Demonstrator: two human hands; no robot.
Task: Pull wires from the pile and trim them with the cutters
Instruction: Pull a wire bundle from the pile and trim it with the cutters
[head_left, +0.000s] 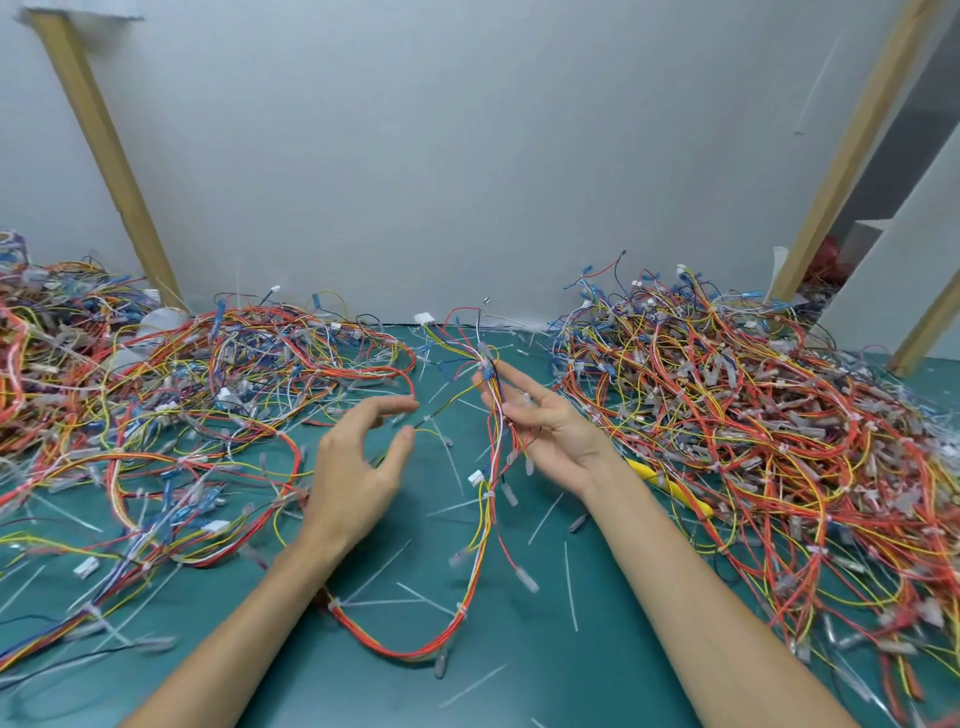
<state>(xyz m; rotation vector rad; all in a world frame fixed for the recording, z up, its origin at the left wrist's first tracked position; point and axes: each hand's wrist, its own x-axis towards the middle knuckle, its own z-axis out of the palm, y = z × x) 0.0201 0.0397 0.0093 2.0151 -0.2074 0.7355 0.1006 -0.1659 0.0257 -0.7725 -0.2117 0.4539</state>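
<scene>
Wire bundle (491, 457) hangs vertically from right hand (540, 421).

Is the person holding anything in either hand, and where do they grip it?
The right hand holds a wire bundle near its upper end, just below the blue connector. The left hand is open, holding nothing.

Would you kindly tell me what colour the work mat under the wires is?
Teal green; the work mat shows plainly in the head view.

right hand (540, 421) holding wire bundle (493, 467), left hand (353, 467) open
</scene>
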